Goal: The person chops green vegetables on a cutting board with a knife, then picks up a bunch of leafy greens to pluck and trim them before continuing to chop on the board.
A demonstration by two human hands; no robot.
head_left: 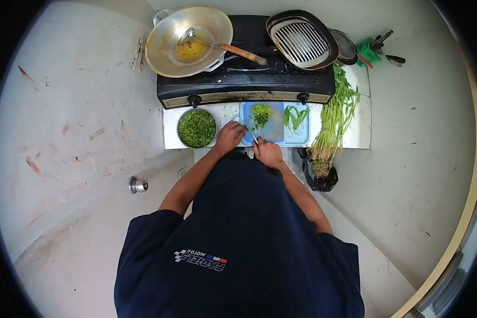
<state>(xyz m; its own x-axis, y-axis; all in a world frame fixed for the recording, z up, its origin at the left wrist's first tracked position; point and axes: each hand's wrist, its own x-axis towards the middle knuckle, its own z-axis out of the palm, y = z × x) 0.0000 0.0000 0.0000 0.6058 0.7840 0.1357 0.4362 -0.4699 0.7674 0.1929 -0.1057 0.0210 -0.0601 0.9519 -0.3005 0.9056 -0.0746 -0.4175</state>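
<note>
My right hand [268, 153] is wrapped round the handle of a knife [250, 132], its blade pointing up and left over the blue cutting board [275, 130]. At the board's left edge, my left hand [231, 137] has its fingers curled together close to the blade's tip; what they hold, if anything, is hidden. Chopped green leaves [261, 114] lie in a small heap on the board, above the blade. Longer green leaves [296, 117] rest at the right side. Left of my left hand stands a round metal bowl [179, 133] full of finely chopped greens [197, 129].
Behind the board is a black two-knob stove [244, 90] bearing a large wok [159, 45] with a wooden-handled ladle [241, 53], and a grill pan [302, 42]. At right, a bunch of leafy stalks [336, 116] hangs over the counter edge near a green utensil basket [367, 51].
</note>
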